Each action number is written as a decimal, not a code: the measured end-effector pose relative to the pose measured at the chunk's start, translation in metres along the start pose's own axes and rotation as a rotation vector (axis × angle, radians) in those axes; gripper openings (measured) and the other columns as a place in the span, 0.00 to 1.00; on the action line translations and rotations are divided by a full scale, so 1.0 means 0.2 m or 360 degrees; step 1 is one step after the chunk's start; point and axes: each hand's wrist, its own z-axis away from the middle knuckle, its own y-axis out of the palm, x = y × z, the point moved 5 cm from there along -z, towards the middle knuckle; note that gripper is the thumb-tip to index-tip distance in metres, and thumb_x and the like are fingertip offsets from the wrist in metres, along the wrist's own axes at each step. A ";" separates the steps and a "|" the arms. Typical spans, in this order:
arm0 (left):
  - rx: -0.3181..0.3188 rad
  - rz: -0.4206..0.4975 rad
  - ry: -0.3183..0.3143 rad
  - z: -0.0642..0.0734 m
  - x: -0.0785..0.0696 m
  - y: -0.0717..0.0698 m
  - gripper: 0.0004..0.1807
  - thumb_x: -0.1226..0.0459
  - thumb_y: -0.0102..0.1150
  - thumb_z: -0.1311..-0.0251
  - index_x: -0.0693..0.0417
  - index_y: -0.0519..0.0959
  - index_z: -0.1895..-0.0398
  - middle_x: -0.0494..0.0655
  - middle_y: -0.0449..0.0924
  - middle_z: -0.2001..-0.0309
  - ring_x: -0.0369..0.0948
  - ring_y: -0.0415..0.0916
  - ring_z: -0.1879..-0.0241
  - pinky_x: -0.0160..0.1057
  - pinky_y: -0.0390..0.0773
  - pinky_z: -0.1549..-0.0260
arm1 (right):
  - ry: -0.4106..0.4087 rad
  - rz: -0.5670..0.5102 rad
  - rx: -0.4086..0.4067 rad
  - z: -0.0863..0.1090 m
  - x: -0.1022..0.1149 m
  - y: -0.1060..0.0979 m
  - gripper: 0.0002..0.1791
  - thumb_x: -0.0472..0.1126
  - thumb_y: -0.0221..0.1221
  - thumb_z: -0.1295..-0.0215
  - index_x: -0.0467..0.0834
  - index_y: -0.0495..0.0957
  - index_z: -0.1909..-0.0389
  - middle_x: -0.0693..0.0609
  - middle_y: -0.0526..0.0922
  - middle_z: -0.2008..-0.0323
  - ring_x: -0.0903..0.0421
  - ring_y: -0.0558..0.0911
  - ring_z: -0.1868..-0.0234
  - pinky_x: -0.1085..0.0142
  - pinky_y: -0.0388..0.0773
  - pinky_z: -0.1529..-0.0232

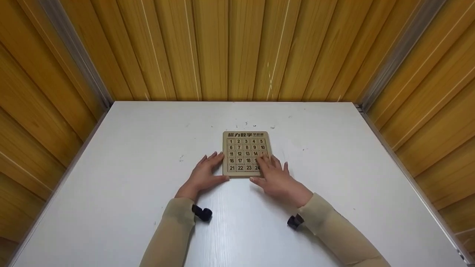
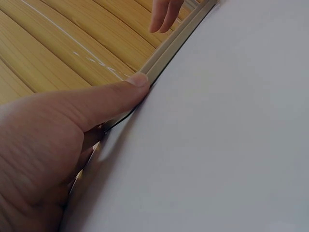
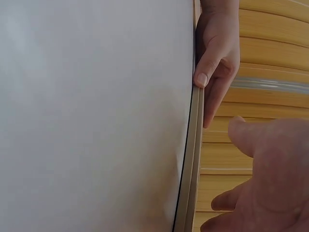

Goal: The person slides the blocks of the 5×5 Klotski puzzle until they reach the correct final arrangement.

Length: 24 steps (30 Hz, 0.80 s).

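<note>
A wooden number slide puzzle [image 1: 239, 154] lies flat on the white table, its numbered tiles in rows under a printed heading. My left hand [image 1: 204, 173] holds its lower left corner, with the thumb on the near edge and the fingers along the left side. In the left wrist view, the thumb of the left hand [image 2: 43, 130] presses the puzzle's rim [image 2: 178, 43]. My right hand [image 1: 278, 179] is over the lower right tiles, fingers extended, hiding some numbers. In the right wrist view, the right hand [image 3: 275, 169] appears relaxed, beside the puzzle's edge [image 3: 193, 150].
The white table [image 1: 122, 155] spreads around the puzzle and bears small dark marks. Yellow wood-patterned walls [image 1: 211, 48] stand behind it and on both sides, with grey metal posts [image 1: 400, 55] at the corners. A small black device [image 1: 202, 213] sits on each wrist.
</note>
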 end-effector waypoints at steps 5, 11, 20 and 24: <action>-0.0006 0.0016 0.0011 0.01 0.00 -0.01 0.49 0.52 0.76 0.46 0.52 0.64 0.22 0.48 0.63 0.22 0.47 0.53 0.18 0.51 0.43 0.15 | -0.0008 0.0066 0.0008 0.10 0.03 0.03 0.49 0.66 0.51 0.25 0.48 0.41 0.16 0.41 0.36 0.16 0.36 0.37 0.16 0.27 0.29 0.22; -0.0011 0.0013 0.0016 0.01 0.00 -0.01 0.49 0.52 0.76 0.46 0.52 0.64 0.22 0.47 0.63 0.22 0.47 0.53 0.18 0.51 0.43 0.16 | 0.0046 0.0124 0.0094 0.18 0.06 0.07 0.49 0.67 0.50 0.26 0.50 0.40 0.16 0.41 0.35 0.16 0.38 0.34 0.16 0.27 0.30 0.22; -0.0011 0.0009 0.0039 0.01 0.00 -0.01 0.48 0.52 0.76 0.45 0.53 0.64 0.22 0.49 0.64 0.22 0.48 0.54 0.18 0.52 0.43 0.16 | 0.0082 0.0163 0.0123 0.18 0.07 0.08 0.49 0.68 0.50 0.26 0.50 0.41 0.16 0.39 0.38 0.16 0.37 0.35 0.16 0.24 0.30 0.24; -0.0005 0.0035 -0.0032 0.01 0.00 -0.01 0.48 0.52 0.76 0.45 0.50 0.64 0.21 0.47 0.63 0.21 0.48 0.52 0.18 0.53 0.44 0.16 | 0.0076 0.0148 0.0115 0.16 0.06 0.07 0.49 0.67 0.51 0.26 0.49 0.42 0.16 0.38 0.39 0.16 0.35 0.37 0.16 0.22 0.31 0.25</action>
